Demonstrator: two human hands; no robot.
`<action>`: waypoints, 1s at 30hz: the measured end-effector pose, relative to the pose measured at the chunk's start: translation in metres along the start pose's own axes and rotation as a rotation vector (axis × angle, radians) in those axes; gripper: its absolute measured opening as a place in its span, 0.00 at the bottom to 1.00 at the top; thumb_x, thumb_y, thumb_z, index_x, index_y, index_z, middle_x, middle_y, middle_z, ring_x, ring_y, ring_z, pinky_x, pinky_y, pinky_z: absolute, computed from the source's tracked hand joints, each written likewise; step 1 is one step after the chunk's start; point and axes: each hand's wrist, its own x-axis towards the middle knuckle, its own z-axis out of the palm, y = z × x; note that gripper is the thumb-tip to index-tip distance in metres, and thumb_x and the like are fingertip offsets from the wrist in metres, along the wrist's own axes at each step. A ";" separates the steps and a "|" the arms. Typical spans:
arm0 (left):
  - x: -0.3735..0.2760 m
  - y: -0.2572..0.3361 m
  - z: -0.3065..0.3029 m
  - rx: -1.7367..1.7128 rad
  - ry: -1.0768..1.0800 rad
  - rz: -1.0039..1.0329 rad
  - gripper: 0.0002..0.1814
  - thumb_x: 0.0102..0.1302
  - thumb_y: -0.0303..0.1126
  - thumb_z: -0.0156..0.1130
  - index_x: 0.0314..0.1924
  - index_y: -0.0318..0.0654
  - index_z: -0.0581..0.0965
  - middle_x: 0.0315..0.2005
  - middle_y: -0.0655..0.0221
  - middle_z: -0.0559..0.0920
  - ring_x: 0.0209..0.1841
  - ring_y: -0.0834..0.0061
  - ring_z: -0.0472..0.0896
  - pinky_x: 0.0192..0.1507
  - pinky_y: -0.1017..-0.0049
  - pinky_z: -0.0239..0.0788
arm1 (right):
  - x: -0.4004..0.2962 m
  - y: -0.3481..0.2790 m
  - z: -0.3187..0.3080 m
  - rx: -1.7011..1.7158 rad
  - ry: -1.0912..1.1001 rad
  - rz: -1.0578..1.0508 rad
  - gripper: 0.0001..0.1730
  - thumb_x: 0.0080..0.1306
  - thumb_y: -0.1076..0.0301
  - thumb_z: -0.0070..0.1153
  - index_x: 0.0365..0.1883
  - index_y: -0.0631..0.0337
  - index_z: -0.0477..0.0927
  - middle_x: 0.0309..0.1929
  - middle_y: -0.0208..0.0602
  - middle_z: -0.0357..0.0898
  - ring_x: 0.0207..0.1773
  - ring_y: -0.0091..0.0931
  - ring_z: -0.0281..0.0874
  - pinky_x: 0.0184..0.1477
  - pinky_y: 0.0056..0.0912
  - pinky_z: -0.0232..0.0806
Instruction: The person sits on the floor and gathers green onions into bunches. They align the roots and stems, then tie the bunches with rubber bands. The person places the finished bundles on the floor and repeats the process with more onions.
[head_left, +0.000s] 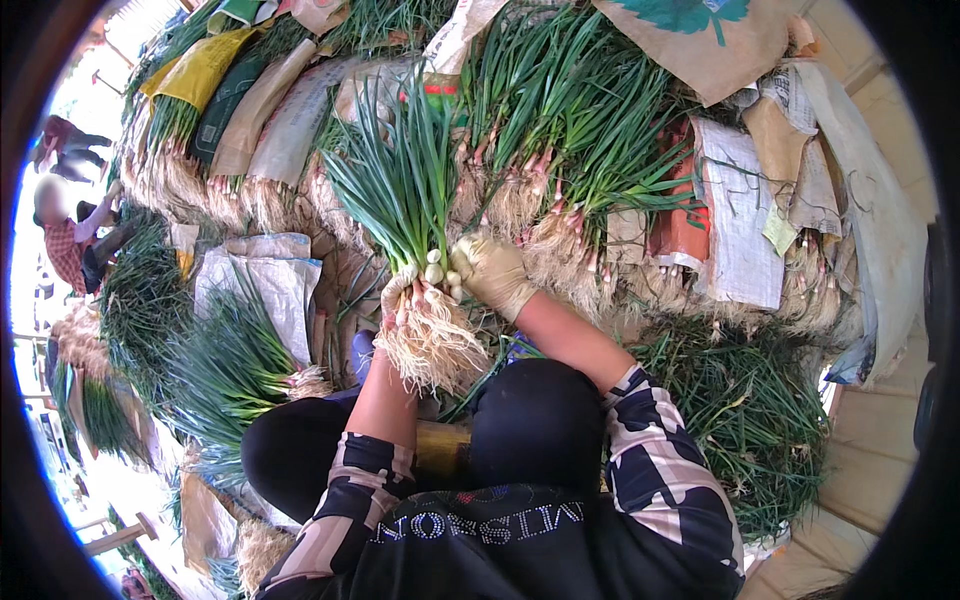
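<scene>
My left hand (397, 289), in a pale glove, is wrapped around the stem bases of a bundle of leafy allium plants (397, 180), either scallions or young garlic. The long green leaves point away from me. A mass of pale stringy roots (435, 345) hangs towards my knees. Rounded whitish shapes among the stems look like the tips of that glove. My right hand (495, 271), gloved too, is curled at the right side of the bundle; whether its fingers pinch a stem cannot be made out.
Ahead lies a long row of similar bundles (555, 112), partly covered by paper and woven sacks (739, 217). Loose leaves (742, 420) are heaped at my right. Another bundle (240, 360) lies at my left near a white sack (262, 277). A person (71, 247) is at far left.
</scene>
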 end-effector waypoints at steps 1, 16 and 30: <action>-0.004 -0.002 0.001 -0.081 -0.033 0.011 0.23 0.60 0.38 0.58 0.52 0.32 0.69 0.36 0.62 0.77 0.46 0.57 0.75 0.50 0.61 0.71 | 0.002 0.018 0.006 0.070 0.093 0.054 0.07 0.62 0.63 0.48 0.29 0.54 0.75 0.26 0.39 0.75 0.31 0.38 0.75 0.37 0.37 0.69; -0.005 -0.004 0.003 -0.102 0.010 -0.022 0.34 0.67 0.41 0.50 0.66 0.29 0.55 0.61 0.48 0.66 0.47 0.63 0.77 0.52 0.64 0.69 | -0.038 0.186 -0.009 0.260 -0.106 1.115 0.22 0.64 0.49 0.52 0.43 0.62 0.75 0.32 0.45 0.78 0.34 0.36 0.76 0.38 0.37 0.67; -0.005 -0.006 0.015 0.155 0.083 -0.028 0.32 0.62 0.39 0.55 0.62 0.27 0.62 0.43 0.56 0.79 0.54 0.54 0.74 0.52 0.57 0.71 | -0.045 0.005 -0.018 0.322 -0.351 -0.105 0.18 0.60 0.48 0.57 0.39 0.50 0.79 0.29 0.40 0.80 0.31 0.41 0.78 0.36 0.41 0.70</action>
